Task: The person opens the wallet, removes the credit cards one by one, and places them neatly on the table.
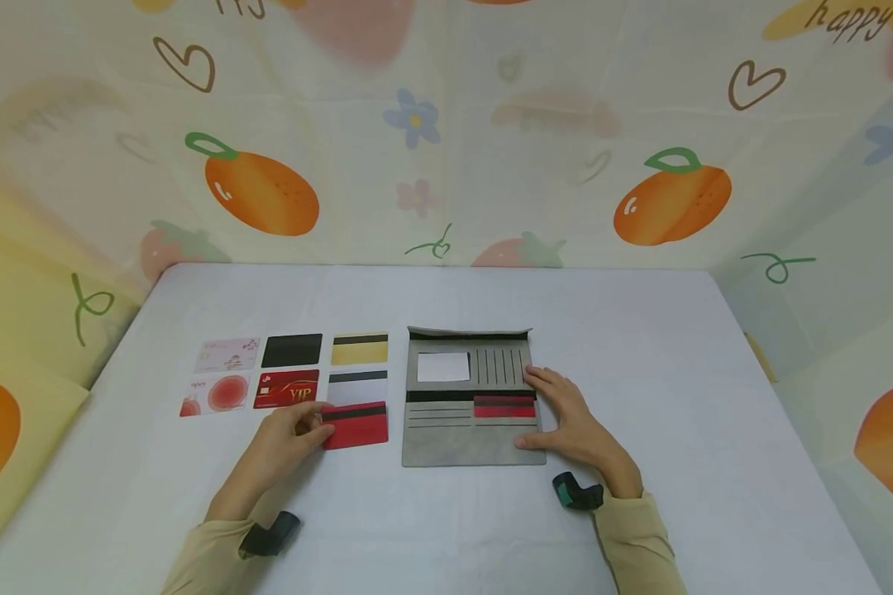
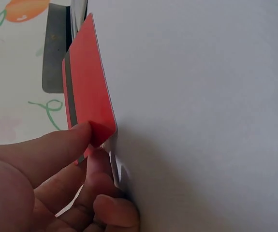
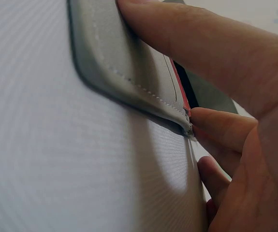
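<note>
My left hand (image 1: 286,446) pinches a red card (image 1: 356,426) with a dark stripe by its left end. In the left wrist view, the same card (image 2: 84,87) stands tilted between thumb and fingers, close over the white tabletop. A grey wallet (image 1: 446,446) lies unfolded in front of me, its slots facing up. Set in its pockets are a white card (image 1: 443,367) and a red, dark-striped card (image 1: 504,407). My right hand (image 1: 576,421) rests at the wallet's right side, thumb on its lower panel. Seen from the right wrist, the fingertips touch the wallet's stitched edge (image 3: 129,79).
Left of the wallet lie a gold card (image 1: 360,351), a white striped card (image 1: 359,390), a black card (image 1: 292,351), a red VIP card (image 1: 286,388) and two pink-patterned cards, one (image 1: 226,354) behind the other (image 1: 214,395). A fruit-print curtain (image 1: 454,165) borders the white table (image 1: 446,537).
</note>
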Demonstrator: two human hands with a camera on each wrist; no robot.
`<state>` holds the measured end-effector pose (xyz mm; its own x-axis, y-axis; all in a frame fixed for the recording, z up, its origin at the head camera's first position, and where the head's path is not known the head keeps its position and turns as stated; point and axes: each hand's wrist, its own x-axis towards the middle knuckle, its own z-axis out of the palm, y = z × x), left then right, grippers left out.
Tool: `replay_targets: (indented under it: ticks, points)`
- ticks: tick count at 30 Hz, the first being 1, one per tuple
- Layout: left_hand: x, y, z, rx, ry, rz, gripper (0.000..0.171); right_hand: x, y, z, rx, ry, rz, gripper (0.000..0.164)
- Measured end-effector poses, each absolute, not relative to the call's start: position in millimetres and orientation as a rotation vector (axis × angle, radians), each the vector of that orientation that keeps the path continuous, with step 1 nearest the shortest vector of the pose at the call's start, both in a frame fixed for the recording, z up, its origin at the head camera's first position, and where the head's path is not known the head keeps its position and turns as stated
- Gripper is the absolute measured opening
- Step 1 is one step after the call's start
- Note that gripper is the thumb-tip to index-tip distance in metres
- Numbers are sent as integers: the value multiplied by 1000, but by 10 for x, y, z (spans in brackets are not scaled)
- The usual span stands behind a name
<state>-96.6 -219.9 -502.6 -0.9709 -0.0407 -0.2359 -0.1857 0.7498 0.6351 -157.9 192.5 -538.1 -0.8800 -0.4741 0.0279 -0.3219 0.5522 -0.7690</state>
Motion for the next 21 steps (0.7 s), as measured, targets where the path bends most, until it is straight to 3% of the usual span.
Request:
replay_targets:
  ticks: [21]
  points:
    - [-950, -2247, -5035, -253, 2718, 1065, 40, -1586, 1920, -5375, -692, 2594, -1254, 97]
